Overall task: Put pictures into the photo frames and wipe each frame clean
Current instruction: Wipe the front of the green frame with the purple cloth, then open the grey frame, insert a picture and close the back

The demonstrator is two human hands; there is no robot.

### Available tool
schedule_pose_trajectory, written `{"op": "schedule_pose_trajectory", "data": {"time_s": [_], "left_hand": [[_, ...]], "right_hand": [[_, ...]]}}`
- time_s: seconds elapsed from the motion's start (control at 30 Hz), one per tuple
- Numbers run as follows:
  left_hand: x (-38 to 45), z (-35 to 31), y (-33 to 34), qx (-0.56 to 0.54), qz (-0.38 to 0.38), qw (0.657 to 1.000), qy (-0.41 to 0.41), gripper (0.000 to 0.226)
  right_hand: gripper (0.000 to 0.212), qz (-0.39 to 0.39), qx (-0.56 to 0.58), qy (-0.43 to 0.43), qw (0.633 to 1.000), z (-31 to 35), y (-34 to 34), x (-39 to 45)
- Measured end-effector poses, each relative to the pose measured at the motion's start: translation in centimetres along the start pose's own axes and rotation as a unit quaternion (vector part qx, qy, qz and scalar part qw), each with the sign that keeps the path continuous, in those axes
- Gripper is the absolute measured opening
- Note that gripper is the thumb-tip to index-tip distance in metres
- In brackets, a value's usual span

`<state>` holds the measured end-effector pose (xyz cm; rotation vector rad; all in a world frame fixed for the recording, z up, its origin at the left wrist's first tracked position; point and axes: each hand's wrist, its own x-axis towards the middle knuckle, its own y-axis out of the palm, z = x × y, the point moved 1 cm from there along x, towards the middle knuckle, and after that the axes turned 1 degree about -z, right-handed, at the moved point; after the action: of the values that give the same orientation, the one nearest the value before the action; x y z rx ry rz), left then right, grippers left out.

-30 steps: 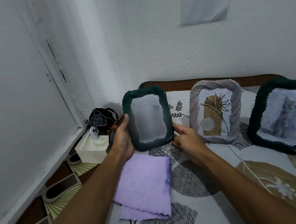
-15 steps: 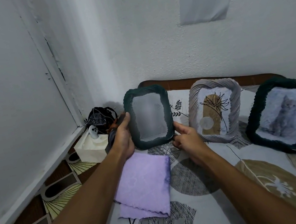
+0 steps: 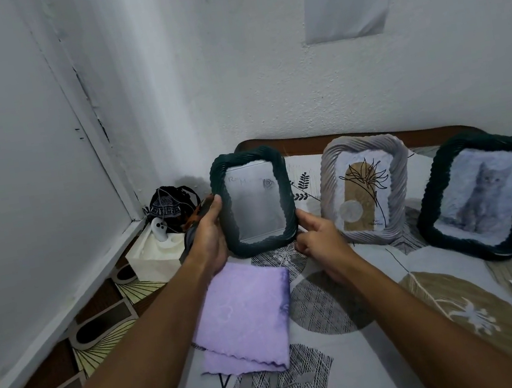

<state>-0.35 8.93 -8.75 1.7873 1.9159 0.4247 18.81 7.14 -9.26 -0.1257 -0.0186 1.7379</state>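
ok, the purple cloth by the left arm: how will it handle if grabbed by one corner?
The purple cloth is probably floppy: it lies folded, with wavy edges following the bedsheet. It will likely unfold and hang when lifted. It looks thin, so probably light and not fragile.

- Two bare forearms reach in from the bottom edge, with no sleeve showing on either.
- The left hand (image 3: pixel 208 235) wears no glove, ring or watch.
- The right hand (image 3: pixel 320 240) is likewise bare, wrist uncovered.
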Motion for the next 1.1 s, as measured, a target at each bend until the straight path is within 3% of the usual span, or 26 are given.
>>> {"op": "schedule_pose_trajectory", "data": {"time_s": [0.23, 0.37, 0.43, 0.53, 0.67, 0.8, 0.93, 1.03, 1.1], "left_hand": [[-2.6, -2.2, -1.6, 0.178, -0.112, 0.975, 0.077, 0.03], [-5.8, -4.5, -1.9, 0.185, -0.191, 0.936, 0.232, 0.017], [-7.0, -5.2, -0.8, 0.223, -0.196, 0.897, 0.328, 0.017], [-7.8, -5.5, 3.2, 0.258, -0.153, 0.876, 0.377, 0.021], [-6.8, -3.7, 9.5, 0.288, -0.064, 0.89, 0.349, 0.018], [-4.7, -0.1, 13.4, 0.323, 0.0, 0.9, 0.292, 0.022], [-2.8, 3.1, 15.6, 0.36, 0.004, 0.911, 0.202, 0.041], [-2.2, 4.6, 16.7, 0.372, -0.028, 0.919, 0.128, 0.057], [-2.3, 5.2, 17.2, 0.358, -0.027, 0.93, 0.083, 0.058]], "right_hand": [[0.065, -0.034, -0.048, -0.007, 0.998, 0.7, -0.3, -1.5], [0.056, -0.063, -0.056, -0.026, 0.996, 1.5, -2.4, -3.4], [0.047, -0.094, -0.024, -0.042, 0.994, 2.5, -4.4, -4.5], [0.04, -0.157, 0.018, -0.052, 0.986, 4.1, -7.8, -5.5], [0.04, -0.222, 0.005, -0.051, 0.974, 5.5, -11.8, -5.7], [0.039, -0.225, 0.004, -0.042, 0.973, 5.6, -13.9, -5.5], [0.038, -0.201, -0.022, -0.03, 0.979, 5.0, -14.1, -4.9], [0.025, -0.193, -0.066, -0.027, 0.979, 4.3, -13.4, -4.3], [0.024, -0.201, -0.078, -0.04, 0.976, 3.8, -13.1, -4.0]]}}
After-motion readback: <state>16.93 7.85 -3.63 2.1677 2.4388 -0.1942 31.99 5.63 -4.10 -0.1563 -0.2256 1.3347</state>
